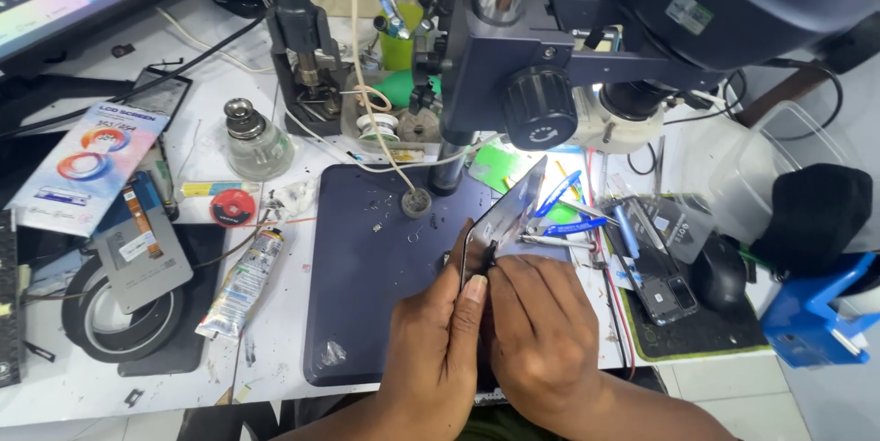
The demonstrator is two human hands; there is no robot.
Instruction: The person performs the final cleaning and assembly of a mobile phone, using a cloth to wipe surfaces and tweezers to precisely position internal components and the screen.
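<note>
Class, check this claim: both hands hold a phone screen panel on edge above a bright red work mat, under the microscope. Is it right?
Not quite. The head view shows the mat is dark navy blue, not red. The left hand and right hand do hold the screen panel on edge under the microscope.

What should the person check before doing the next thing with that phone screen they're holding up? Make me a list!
1. Both hands grip the phone screen: ok. The left hand and right hand hold its lower end.
2. Screen lifted off the dark mat: ok, it stands tilted on edge above it.
3. Mat free of bits: not ok, small scraps and a round metal weight lie on it.
4. Tweezers in reach: ok, they lie just right of the screen.
5. Glue tube closed: cannot tell.
6. Screen free of cracks: cannot tell from this angle.
</note>
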